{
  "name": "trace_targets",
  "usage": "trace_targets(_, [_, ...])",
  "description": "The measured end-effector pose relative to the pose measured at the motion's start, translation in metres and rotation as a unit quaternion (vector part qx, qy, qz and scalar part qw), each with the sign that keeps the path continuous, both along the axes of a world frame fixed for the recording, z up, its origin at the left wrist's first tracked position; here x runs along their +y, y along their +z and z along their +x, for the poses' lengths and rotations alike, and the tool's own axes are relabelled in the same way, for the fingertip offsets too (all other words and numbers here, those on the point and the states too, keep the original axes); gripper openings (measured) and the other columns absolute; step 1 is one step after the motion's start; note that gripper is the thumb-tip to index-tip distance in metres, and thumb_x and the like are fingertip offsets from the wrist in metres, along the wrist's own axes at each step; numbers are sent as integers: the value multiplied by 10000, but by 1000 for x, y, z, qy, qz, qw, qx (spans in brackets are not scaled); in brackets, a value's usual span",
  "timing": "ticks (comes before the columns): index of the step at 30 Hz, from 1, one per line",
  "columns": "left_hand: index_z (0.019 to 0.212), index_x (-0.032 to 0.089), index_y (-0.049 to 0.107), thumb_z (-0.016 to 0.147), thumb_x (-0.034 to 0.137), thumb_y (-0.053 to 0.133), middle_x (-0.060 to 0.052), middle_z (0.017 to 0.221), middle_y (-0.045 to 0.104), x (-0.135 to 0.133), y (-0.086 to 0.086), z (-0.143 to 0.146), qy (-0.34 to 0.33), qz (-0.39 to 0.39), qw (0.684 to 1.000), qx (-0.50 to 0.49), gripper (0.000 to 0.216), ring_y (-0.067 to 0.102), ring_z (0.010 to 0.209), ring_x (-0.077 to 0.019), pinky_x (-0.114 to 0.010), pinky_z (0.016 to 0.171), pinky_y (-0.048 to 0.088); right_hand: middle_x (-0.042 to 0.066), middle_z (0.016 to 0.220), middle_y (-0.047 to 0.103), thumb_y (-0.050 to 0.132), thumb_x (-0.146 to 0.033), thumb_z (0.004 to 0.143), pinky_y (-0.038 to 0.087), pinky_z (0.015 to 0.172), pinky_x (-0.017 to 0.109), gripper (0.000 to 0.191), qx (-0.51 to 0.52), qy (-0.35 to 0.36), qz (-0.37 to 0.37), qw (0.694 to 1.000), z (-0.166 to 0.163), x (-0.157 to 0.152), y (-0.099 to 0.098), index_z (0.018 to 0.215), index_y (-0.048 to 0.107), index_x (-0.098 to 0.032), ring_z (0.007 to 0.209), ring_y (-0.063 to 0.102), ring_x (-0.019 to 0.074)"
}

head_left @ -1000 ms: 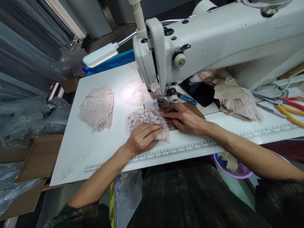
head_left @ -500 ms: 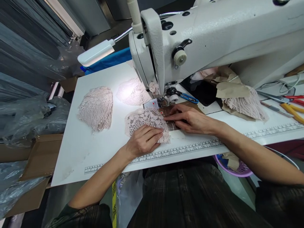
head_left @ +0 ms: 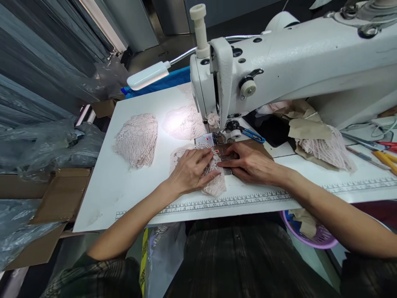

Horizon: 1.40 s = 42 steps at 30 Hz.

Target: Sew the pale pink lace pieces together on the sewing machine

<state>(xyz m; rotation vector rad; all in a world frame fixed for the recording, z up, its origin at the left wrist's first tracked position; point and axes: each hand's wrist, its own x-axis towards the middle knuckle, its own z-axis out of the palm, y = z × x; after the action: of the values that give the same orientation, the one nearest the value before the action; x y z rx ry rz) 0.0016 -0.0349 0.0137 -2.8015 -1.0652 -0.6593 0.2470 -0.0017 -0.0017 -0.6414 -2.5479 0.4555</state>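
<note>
A pale pink lace piece lies on the white sewing table just in front of the sewing machine's presser foot. My left hand rests flat on the lace, fingers stretched toward the needle. My right hand presses down beside it, fingers closed together on the lace's right edge and on a brown plate there. The two hands almost touch.
Two more lace pieces lie at the left and under the lamp light. Blue snips sit behind my right hand. Lace and brown paper, scissors and pliers lie at the right. A purple basket hangs below the table's edge.
My left hand slid forward over the lace toward the presser foot. The lace moved up under the machine. My right hand stayed at the lace's right edge.
</note>
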Motion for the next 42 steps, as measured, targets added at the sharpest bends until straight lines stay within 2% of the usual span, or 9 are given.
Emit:
trace_targets(7, [1196, 111, 593, 952, 481, 505, -187, 1219, 642, -7, -16, 0, 42, 12, 998, 41, 452, 606, 961, -288, -441, 789, 477, 129, 1079, 570, 490, -166, 885, 525, 841, 405, 373, 7, 1, 0, 1000, 0, 1, -3, 1173, 717, -236, 980, 552, 237])
trace_targets(15, [1145, 113, 626, 927, 442, 561, -163, 1205, 667, -6, -13, 1, 49, 38, 998, 24, 400, 600, 906, -276, -443, 784, 410, 122, 1076, 578, 495, -166, 882, 527, 832, 395, 362, 9, 2, -3, 1000, 0, 1, -1, 1153, 724, -241, 972, 555, 227])
trace_targets(24, [1224, 167, 607, 922, 442, 566, -127, 1209, 672, -10, -9, 5, 92, 51, 994, 6, 411, 587, 947, -279, -444, 800, 386, 99, 1078, 610, 485, -206, 899, 526, 842, 390, 363, -12, -17, -4, 1000, 0, 0, -1, 1166, 716, -289, 985, 558, 223])
trace_targets(29, [1272, 151, 583, 930, 491, 542, -148, 1275, 635, -13, -11, 6, 83, 19, 996, 27, 484, 564, 993, -299, -450, 800, 385, 110, 1100, 594, 494, -204, 906, 521, 874, 412, 364, -14, -14, -15, 1000, 0, -1, -2, 1196, 700, -284, 1027, 551, 237])
trace_targets(34, [1259, 141, 589, 931, 500, 535, -154, 1317, 607, -3, -12, 2, 76, 6, 996, 48, 489, 560, 1040, -311, -489, 875, 394, 115, 1128, 569, 519, -204, 898, 502, 916, 455, 361, -22, -28, -6, 999, -6, -3, -3, 1202, 693, -291, 1070, 536, 259])
trace_targets(38, [1229, 134, 600, 960, 487, 484, -143, 1319, 606, 12, -5, -7, 40, 7, 996, 85, 458, 570, 1058, -316, -536, 942, 380, 103, 1107, 566, 514, -188, 894, 511, 907, 436, 374, -29, -48, -11, 998, -10, -3, -2, 1212, 682, -290, 1059, 540, 248])
trace_targets(42, [1228, 151, 591, 937, 484, 518, -137, 1314, 607, 20, -1, -9, 7, 16, 995, 93, 448, 577, 1031, -300, -537, 949, 367, 111, 1102, 566, 505, -164, 895, 522, 887, 425, 359, -13, -54, -16, 998, -11, -4, -1, 1180, 699, -267, 1045, 549, 247])
